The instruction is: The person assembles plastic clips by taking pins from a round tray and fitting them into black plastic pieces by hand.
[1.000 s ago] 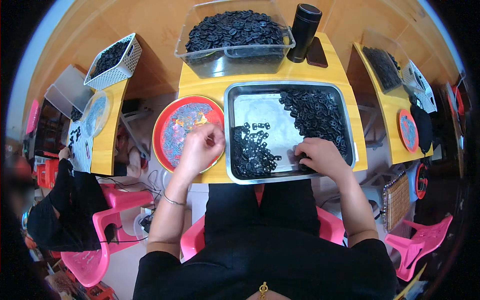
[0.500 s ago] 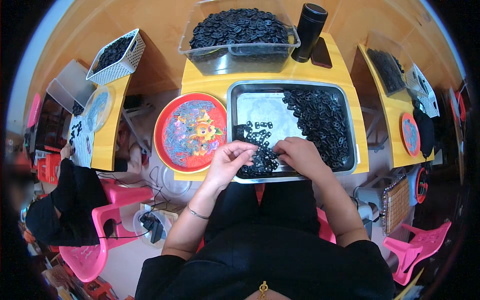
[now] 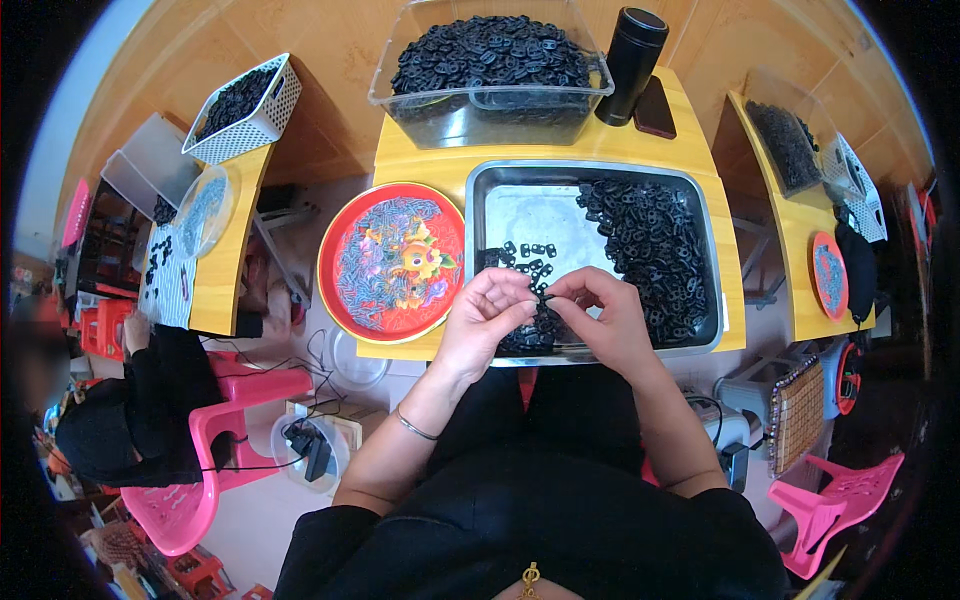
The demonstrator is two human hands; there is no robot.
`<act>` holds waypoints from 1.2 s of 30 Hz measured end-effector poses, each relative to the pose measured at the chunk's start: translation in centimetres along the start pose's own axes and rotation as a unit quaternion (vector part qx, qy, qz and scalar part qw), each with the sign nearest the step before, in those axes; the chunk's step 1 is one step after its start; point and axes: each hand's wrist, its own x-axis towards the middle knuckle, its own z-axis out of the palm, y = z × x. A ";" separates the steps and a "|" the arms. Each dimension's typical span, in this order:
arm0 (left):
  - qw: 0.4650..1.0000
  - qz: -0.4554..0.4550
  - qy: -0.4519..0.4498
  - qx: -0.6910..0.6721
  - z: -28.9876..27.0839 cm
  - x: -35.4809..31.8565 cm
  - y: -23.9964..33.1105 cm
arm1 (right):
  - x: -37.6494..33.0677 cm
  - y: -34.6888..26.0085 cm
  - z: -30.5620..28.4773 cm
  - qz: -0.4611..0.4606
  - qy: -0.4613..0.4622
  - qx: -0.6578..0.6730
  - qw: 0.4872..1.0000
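Observation:
Over the near part of a metal tray [image 3: 540, 212], my two hands meet fingertip to fingertip. My right hand [image 3: 607, 318] pinches a small black plastic piece [image 3: 547, 297] between thumb and forefinger. My left hand [image 3: 488, 318] is closed in a pinch beside it; what its fingertips hold is too small to make out. Below the hands lies a loose group of black two-holed pieces [image 3: 530, 336]. A dense heap of the same pieces [image 3: 655, 255] fills the tray's right side. Left of the tray, a round red tray [image 3: 343, 220] holds many small grey metal pins or screws [image 3: 372, 262].
A clear bin [image 3: 440, 122] heaped with black pieces stands at the table's back, beside a black flask [image 3: 632, 65] and a dark flat case [image 3: 655, 108]. On the left, a person in black [image 3: 150, 420] sits at another yellow table [image 3: 225, 245]. A pink chair [image 3: 835, 510] stands right.
My right hand has risen from the pieces in the tray and come against my left fingertips with a black piece. The whole view has shifted slightly.

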 end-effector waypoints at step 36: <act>0.990 0.040 0.012 0.135 0.2 0.0 0.1 | -0.3 0.3 1.5 -0.034 0.095 -0.026 0.995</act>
